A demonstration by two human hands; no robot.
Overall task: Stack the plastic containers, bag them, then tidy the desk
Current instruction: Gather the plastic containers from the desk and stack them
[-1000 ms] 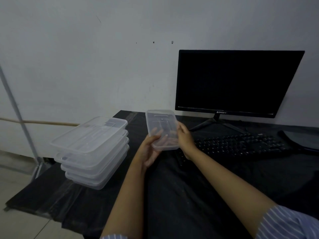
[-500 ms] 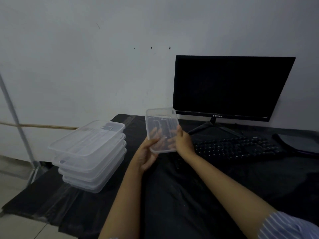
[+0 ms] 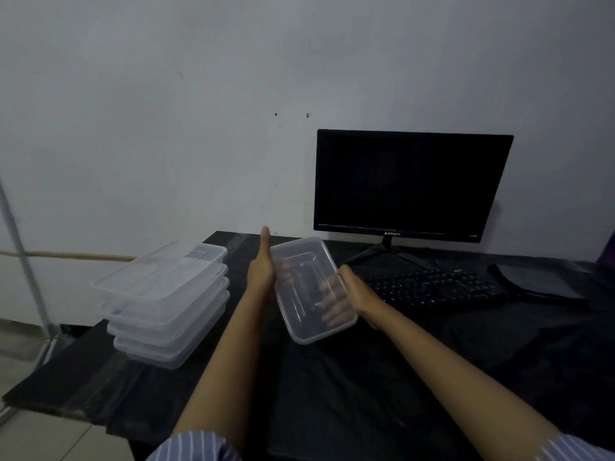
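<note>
1. The clear plastic container [image 3: 311, 289] is up in the air between my two hands, above the near middle of the desk [image 3: 382, 377], tilted so one short end points toward the wall and the other toward me.
2. My right hand [image 3: 357, 292] grasps its right side: my fingers [image 3: 332, 296] are curled under it and show through the clear plastic, and my thumb lies along the rim.
3. My left hand [image 3: 263, 269] is flat against its left side, fingers straight and pointing up and away; a few fingertips show dimly through the plastic, so it presses rather than grips.
4. To the left, near the desk's left edge, stands a stack of containers [image 3: 164, 302] of the same clear plastic, one on top of another, well apart from the one I hold.
5. The desk is covered with a black sheet, glossy near the stack.
6. Behind my right hand lies a black keyboard [image 3: 432, 287], and behind that a dark monitor [image 3: 411, 184] stands on its stand against the wall [image 3: 199, 111].
7. At the far right lies a flat dark thing [image 3: 535, 284]; I cannot tell what it is.
8. Striped sleeves [image 3: 196, 447] show at the bottom edge on both arms.
</note>
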